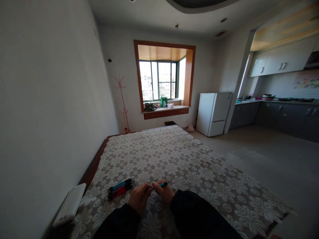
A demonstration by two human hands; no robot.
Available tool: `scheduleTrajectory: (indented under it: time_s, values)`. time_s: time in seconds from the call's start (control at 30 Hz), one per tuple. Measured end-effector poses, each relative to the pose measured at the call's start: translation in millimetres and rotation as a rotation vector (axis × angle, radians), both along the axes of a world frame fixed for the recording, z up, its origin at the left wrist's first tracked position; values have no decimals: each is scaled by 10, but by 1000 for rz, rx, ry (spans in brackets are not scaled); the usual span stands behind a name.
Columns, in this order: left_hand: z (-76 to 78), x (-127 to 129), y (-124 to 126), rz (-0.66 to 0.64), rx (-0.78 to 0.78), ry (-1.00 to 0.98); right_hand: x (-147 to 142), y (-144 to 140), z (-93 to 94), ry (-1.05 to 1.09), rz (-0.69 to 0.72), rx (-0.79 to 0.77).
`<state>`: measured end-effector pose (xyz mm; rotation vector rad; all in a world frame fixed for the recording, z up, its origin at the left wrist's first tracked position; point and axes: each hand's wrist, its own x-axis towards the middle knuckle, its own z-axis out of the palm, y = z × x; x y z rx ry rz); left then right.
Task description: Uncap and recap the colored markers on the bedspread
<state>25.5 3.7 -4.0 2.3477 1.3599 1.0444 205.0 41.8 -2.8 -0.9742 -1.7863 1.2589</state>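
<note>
A blue pen with a dark end (163,184) is gripped in my right hand (165,193), its dark end sticking out to the right past the thumb. My left hand (139,198) is closed in a pinch at the pen's other end, where the fingertips of both hands meet. Exactly what part lies between the left fingers is mostly hidden. Just left of my left hand, several pens lie side by side on the patterned tablecloth, with blue pens (121,184) at the back and a red pen (121,190) nearer to me.
The flower-patterned tablecloth (159,156) covers a long table along the left wall. A white box-like object (70,204) sits at the table's left edge. Beyond stand a pink coat rack (123,103), a window sill with bags, a white fridge (211,113) and kitchen cabinets (281,118).
</note>
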Motion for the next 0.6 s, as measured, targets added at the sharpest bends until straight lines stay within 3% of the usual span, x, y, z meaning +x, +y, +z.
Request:
scheduleTrajectory:
  time_s: [0.23,0.4,0.6]
  values:
    - [-7,2,-9,19,-37,-35,3,-13,17,42,15,-22]
    - [3,-8,-1,-28,18,14,6,0,-7,71,46,-23]
    - [29,6,-6,3,10,-87,4,-7,18,57,35,-46]
